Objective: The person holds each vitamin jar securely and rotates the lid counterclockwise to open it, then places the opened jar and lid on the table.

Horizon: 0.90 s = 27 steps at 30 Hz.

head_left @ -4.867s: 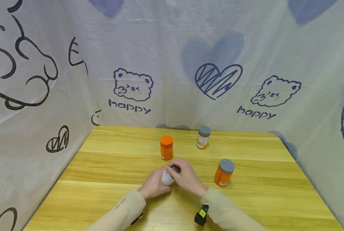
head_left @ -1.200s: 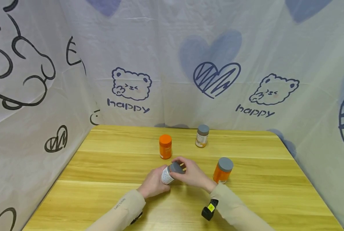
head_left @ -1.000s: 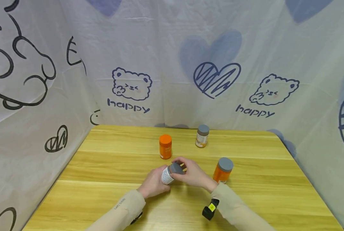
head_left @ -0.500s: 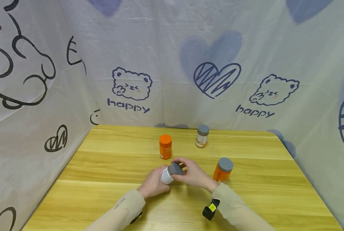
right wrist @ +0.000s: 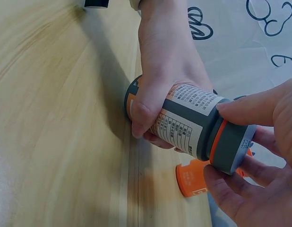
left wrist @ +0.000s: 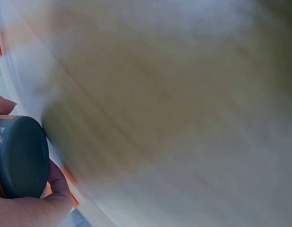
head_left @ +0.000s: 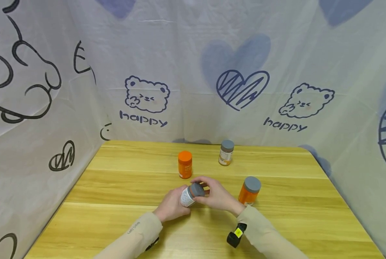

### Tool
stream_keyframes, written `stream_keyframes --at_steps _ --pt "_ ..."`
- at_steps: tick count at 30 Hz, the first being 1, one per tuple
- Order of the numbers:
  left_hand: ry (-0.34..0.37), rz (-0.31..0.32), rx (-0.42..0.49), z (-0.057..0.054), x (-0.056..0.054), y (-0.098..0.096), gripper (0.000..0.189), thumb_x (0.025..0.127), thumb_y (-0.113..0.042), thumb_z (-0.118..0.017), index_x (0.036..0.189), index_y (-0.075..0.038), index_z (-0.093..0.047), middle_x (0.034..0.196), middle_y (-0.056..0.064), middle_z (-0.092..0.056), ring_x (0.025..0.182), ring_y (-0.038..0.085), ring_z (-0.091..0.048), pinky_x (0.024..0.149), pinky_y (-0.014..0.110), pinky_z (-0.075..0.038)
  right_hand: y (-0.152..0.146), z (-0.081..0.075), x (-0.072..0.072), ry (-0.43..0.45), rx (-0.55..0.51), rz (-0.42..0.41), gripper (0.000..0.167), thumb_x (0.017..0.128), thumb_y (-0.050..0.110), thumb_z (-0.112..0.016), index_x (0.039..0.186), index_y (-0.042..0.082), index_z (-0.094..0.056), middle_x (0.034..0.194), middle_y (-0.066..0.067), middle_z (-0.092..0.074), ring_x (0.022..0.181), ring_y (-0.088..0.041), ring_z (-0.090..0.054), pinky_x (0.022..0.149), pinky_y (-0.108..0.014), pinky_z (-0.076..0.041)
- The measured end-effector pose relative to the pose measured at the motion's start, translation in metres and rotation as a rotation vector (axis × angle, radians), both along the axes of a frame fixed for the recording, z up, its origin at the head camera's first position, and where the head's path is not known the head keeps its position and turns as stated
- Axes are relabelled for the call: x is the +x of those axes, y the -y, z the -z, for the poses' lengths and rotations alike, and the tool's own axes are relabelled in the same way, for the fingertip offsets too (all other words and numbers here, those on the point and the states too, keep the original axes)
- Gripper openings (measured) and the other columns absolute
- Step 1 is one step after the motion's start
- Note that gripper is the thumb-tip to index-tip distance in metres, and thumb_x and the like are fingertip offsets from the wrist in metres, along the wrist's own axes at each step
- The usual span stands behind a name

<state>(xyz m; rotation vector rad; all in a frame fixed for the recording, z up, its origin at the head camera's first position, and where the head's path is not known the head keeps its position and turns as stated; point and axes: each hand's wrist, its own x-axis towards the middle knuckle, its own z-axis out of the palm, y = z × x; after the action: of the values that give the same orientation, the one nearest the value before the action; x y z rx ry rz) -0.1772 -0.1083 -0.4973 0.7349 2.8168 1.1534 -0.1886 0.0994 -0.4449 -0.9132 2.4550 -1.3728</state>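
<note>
The left hand (head_left: pixel 173 206) has a closed grip round the body of a grey-and-white bottle (head_left: pixel 187 198), the thumb lying across the label in the right wrist view. The right hand (head_left: pixel 216 194) has a narrow grip on the bottle's grey cap (head_left: pixel 197 190), thumb on one side and fingers on the other; an orange ring (right wrist: pixel 218 141) shows between cap and body. The bottle is tilted, its cap end toward the right hand, over the middle of the worktop (head_left: pixel 121 187); whether its base touches the wood I cannot tell.

Just beyond the hands stands an orange jar with an orange lid (head_left: pixel 185 164), upright. Near the right forearm is an orange jar with a grey lid (head_left: pixel 249 190), and near the back edge, a grey-capped bottle with a pale label (head_left: pixel 226 153).

Beige sleeves (head_left: pixel 264 232) cover both forearms, and a black device with a yellow patch (head_left: pixel 236 236) sits at the right wrist. Behind the worktop hangs a white cloth (head_left: pixel 186 54) printed with hearts, bears and "happy".
</note>
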Motion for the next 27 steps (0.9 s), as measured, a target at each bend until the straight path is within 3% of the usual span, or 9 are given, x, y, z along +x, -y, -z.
stream_keyframes --at_steps 11,17,27 --pt "-0.014 0.022 0.027 0.0000 0.0000 0.0011 0.048 0.064 -0.003 -0.081 0.107 -0.009 -0.061 0.092 0.001 -0.067 0.079 0.009 -0.058 0.071 0.026 -0.048 0.0044 0.0037 0.0001 0.037 -0.017 0.055 0.043 0.091 0.019 -0.074 0.129 0.007 -0.061 0.129 -0.014 -0.065 0.112 -0.032 -0.063 0.089 -0.040 -0.056" --pt "-0.010 0.027 0.024 0.0000 0.0001 0.0010 0.049 0.065 -0.004 -0.081 0.110 -0.009 -0.062 0.094 0.002 -0.069 0.081 0.010 -0.059 0.072 0.027 -0.049 0.0068 0.0046 -0.0002 0.032 0.061 0.127 0.044 0.092 0.030 -0.073 0.129 0.010 -0.060 0.127 -0.011 -0.065 0.109 -0.028 -0.062 0.088 -0.036 -0.053" --pt "0.006 0.005 0.001 -0.0001 0.0003 -0.0005 0.049 0.066 -0.003 -0.081 0.111 -0.009 -0.061 0.097 0.002 -0.069 0.085 0.014 -0.062 0.076 0.030 -0.051 0.0098 -0.0009 0.0001 0.074 0.149 0.219 0.045 0.091 0.043 -0.070 0.122 0.011 -0.062 0.110 -0.012 -0.068 0.094 -0.023 -0.063 0.074 -0.032 -0.051"
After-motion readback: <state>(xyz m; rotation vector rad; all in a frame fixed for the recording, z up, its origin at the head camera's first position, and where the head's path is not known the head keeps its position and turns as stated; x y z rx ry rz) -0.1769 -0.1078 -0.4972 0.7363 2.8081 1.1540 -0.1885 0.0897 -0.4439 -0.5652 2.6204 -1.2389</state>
